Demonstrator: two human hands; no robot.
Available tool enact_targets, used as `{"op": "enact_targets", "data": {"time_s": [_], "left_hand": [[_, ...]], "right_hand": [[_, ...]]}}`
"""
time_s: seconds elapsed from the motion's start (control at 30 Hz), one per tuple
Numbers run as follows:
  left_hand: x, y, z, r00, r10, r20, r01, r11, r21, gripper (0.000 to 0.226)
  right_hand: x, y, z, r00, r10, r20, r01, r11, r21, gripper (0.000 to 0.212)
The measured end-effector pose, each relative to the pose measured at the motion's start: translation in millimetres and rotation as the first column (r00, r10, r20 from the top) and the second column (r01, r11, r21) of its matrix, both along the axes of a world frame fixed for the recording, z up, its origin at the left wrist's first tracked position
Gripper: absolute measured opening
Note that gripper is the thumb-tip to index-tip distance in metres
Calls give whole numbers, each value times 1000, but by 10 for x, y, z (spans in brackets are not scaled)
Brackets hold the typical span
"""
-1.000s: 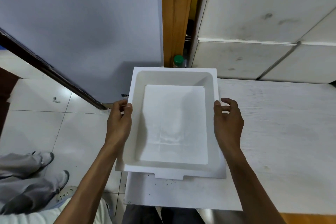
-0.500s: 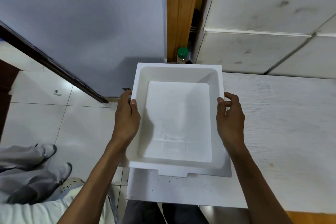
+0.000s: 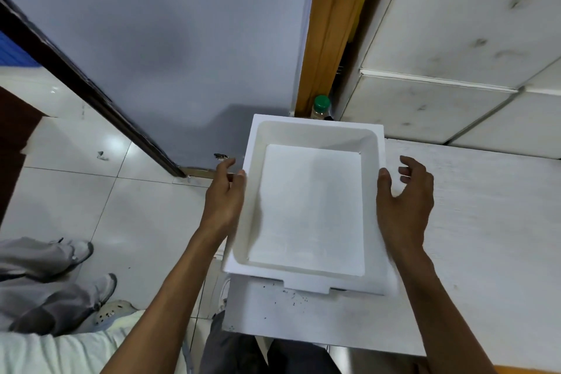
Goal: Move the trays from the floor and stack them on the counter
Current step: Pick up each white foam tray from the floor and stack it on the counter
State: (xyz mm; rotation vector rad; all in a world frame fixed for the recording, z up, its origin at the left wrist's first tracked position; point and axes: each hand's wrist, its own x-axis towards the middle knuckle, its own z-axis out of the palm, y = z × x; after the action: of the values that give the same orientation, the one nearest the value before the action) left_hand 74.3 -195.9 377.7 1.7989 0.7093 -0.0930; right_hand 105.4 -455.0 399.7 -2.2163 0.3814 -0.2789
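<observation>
A white foam tray point(image 3: 312, 206), empty and upright, rests at the left end of the white counter point(image 3: 485, 237), its left side hanging a little past the counter's edge. A second white edge point(image 3: 390, 288) shows under its near right corner; I cannot tell whether that is another tray. My left hand point(image 3: 224, 203) is beside the left rim, thumb tip touching it, fingers stretched out. My right hand point(image 3: 403, 200) hovers just off the right rim with fingers spread, holding nothing.
A bottle with a green cap point(image 3: 321, 105) stands just behind the tray's far edge, by a wooden post point(image 3: 331, 24). White foam boxes point(image 3: 455, 55) are stacked at the back right. Another person's legs and shoes point(image 3: 60, 282) are on the tiled floor at the left.
The tray has been pushed slightly farther onto the counter. Both hands, which gripped its side rims, have loosened and spread their fingers; the right one has come off the rim.
</observation>
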Motion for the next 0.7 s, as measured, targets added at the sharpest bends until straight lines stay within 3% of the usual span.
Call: {"op": "enact_targets", "data": {"time_s": [0.07, 0.27, 0.53, 0.7], "left_hand": [[-36, 104, 46, 999, 41, 31, -40, 999, -29, 36], [-152, 700, 156, 961, 262, 87, -245, 954, -172, 19], [-435, 1640, -30, 932, 359, 50, -350, 927, -132, 17], [-497, 2030, -338, 929, 369, -11, -368, 922, -122, 18]], "right_hand": [[45, 132, 153, 998, 36, 57, -35, 999, -11, 36], [69, 969, 382, 989, 133, 61, -142, 974, 176, 25], [-149, 2329, 225, 962, 273, 1, -261, 919, 295, 24], [-167, 2849, -154, 952, 300, -66, -269, 918, 290, 24]]}}
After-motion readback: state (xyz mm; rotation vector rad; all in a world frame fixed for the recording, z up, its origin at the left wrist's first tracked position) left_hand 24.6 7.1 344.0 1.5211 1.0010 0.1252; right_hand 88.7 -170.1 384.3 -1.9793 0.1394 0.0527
